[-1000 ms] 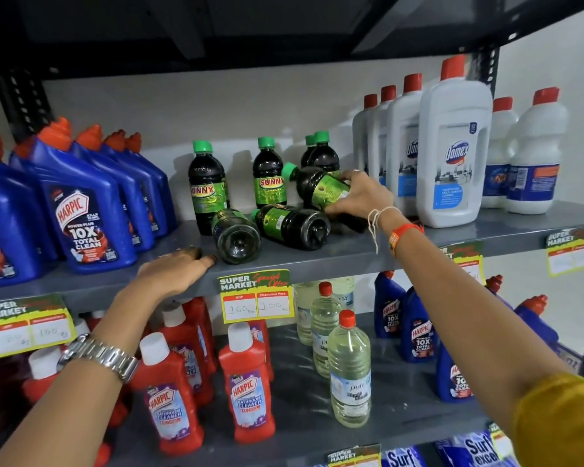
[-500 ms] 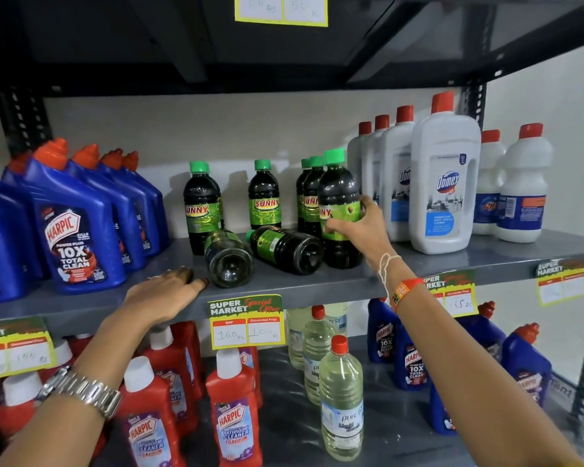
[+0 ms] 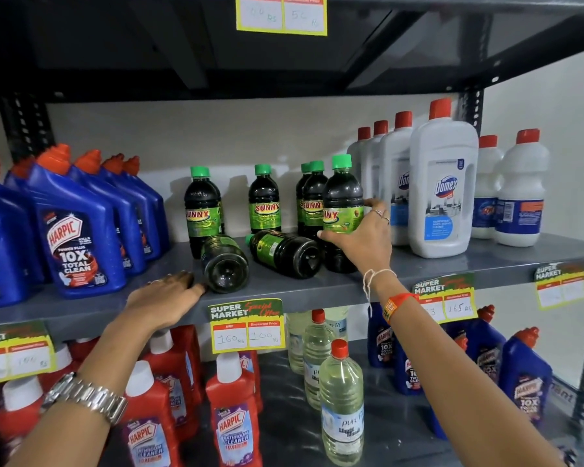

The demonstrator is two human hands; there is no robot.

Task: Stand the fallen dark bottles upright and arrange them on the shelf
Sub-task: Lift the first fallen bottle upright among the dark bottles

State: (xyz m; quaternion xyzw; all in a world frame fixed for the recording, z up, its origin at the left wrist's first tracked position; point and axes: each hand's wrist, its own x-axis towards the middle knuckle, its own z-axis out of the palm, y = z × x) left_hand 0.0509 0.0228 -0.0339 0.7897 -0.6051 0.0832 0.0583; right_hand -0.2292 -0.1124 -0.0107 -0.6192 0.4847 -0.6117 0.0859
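Note:
On the grey shelf point(image 3: 452, 267) stand several dark Sunny bottles with green caps. My right hand point(image 3: 361, 241) grips the front upright dark bottle point(image 3: 343, 197) around its label; it stands in front of two more upright ones point(image 3: 312, 200). Two dark bottles lie on their sides: one point(image 3: 225, 264) with its base facing me near the shelf's front edge, another point(image 3: 284, 252) beside it to the right. Further upright ones stand behind at left point(image 3: 201, 210) and centre point(image 3: 264, 200). My left hand point(image 3: 166, 299) rests flat on the shelf edge, fingertips just left of the nearer fallen bottle.
Blue Harpic bottles point(image 3: 75, 230) fill the shelf's left part; white Domex bottles point(image 3: 442, 190) stand right of my right hand. Price tags point(image 3: 246, 326) hang on the shelf edge. Below are red Harpic bottles point(image 3: 233, 416) and clear bottles point(image 3: 341, 406).
My right hand lifted a fallen dark bottle from the pile and stood it upright in front of the right-hand group. The left hand stayed on the shelf edge. The view tilted upward.

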